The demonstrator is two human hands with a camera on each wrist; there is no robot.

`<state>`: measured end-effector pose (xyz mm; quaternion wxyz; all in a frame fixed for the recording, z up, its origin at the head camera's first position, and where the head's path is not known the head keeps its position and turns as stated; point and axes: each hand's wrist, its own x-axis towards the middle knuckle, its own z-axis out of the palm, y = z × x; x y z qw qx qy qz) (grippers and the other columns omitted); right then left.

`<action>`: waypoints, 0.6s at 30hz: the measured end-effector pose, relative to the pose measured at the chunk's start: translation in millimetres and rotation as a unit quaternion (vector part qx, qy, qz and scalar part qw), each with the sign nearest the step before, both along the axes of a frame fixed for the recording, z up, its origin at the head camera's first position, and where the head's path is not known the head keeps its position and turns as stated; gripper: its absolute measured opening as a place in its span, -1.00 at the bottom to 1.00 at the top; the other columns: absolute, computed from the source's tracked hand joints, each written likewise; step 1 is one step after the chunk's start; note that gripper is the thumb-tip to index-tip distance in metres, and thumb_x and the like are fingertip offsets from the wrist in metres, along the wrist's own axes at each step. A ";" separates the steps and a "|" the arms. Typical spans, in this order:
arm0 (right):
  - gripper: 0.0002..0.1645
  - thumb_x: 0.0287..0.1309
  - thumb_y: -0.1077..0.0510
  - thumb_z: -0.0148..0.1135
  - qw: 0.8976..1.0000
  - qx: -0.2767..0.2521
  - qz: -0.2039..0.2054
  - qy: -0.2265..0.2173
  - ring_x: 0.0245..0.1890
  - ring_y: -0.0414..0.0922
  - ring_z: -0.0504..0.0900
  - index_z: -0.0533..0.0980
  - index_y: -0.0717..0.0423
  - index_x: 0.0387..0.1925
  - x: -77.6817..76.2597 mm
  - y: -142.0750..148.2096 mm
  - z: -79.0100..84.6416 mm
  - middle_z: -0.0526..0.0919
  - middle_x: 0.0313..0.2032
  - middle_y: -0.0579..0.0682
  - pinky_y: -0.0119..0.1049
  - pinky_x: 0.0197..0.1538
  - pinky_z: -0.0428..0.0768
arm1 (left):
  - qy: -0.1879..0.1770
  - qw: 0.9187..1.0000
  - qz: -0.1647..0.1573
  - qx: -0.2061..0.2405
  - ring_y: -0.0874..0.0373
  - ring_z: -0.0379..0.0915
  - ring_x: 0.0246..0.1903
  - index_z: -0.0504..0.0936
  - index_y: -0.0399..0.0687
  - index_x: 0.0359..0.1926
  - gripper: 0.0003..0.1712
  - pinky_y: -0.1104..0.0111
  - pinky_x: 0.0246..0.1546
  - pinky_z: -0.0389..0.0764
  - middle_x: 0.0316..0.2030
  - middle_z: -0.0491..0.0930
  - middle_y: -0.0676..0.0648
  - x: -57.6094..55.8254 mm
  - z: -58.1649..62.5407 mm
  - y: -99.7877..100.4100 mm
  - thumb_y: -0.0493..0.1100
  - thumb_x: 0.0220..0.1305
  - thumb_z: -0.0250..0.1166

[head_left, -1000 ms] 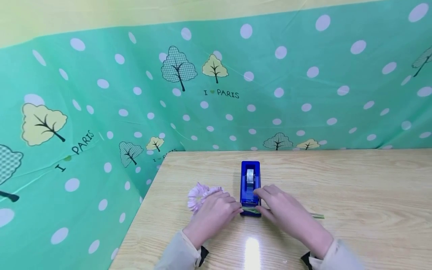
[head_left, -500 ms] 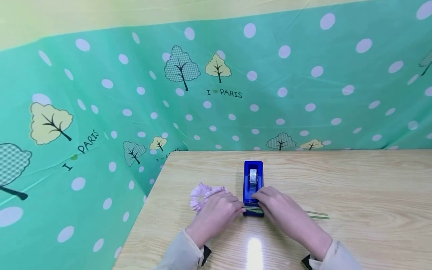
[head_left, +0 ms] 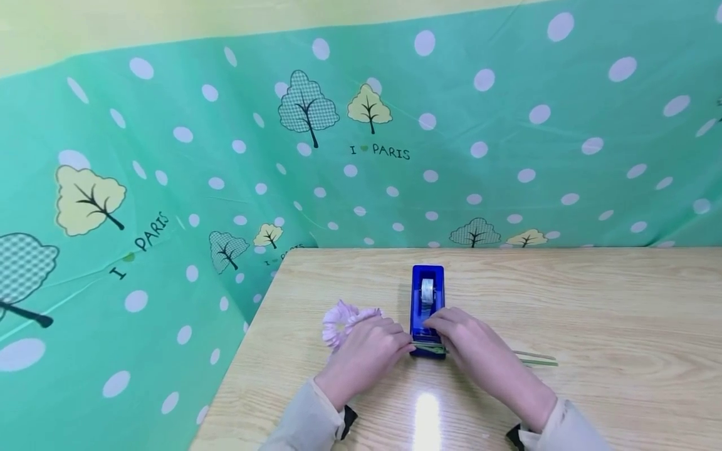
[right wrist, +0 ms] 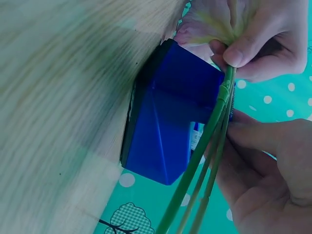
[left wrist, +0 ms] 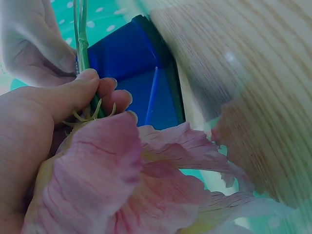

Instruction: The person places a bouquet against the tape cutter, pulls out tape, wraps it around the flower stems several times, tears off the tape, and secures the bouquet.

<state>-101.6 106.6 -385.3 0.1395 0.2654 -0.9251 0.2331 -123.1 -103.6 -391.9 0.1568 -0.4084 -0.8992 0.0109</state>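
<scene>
Pale pink-lilac artificial flowers (head_left: pixel 338 319) lie at the left, their green stems (right wrist: pixel 200 156) running rightward across the front of a blue tape dispenser (head_left: pixel 417 307). My left hand (head_left: pixel 372 351) pinches the stems just below the blooms, thumb on top in the left wrist view. Behind the stems, at the dispenser's toothed edge, my right hand (head_left: pixel 476 351) has its thumb and fingers curled on the strip of clear tape that comes from the roll (head_left: pixel 427 291). The stems and fingers hide most of the tape's end. Past the right hand, the stem ends (head_left: pixel 538 362) stick out over the table.
The light wood table (head_left: pixel 620 313) stretches to the right, with a glare spot in front of the dispenser. A green dotted curtain (head_left: pixel 507 150) with printed trees hangs behind it and along the left side.
The view has shifted slightly, so everything sits a little further right. Both hands keep nearly the same places at the dispenser. The stem ends beyond the right hand show as more spread.
</scene>
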 end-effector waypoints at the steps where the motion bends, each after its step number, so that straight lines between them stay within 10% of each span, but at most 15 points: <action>1: -0.58 0.03 0.48 0.35 1.000 0.001 -0.001 0.004 -0.05 -0.04 0.69 0.65 0.15 -0.05 0.0 -0.2 0.2 0.71 -0.07 0.04 -0.19 0.01 0.70 | 0.002 1.000 -0.002 -0.001 0.36 0.61 -0.28 0.76 0.20 -0.19 -0.86 0.41 0.09 0.59 -0.29 0.73 0.21 -0.2 0.4 0.2 0.03 0.32 0.32; 18: -0.77 0.08 0.39 0.39 1.000 -0.018 -0.010 0.001 -0.23 -0.16 0.72 0.71 0.07 -0.23 -12.3 -8.9 5.1 0.75 -0.27 -0.09 -0.29 -0.12 0.71 | 0.014 1.000 -0.007 -0.004 0.38 0.58 -0.35 0.77 0.18 -0.22 -0.84 0.49 -0.04 0.61 -0.36 0.71 0.22 0.8 1.7 -0.2 0.04 0.35 0.29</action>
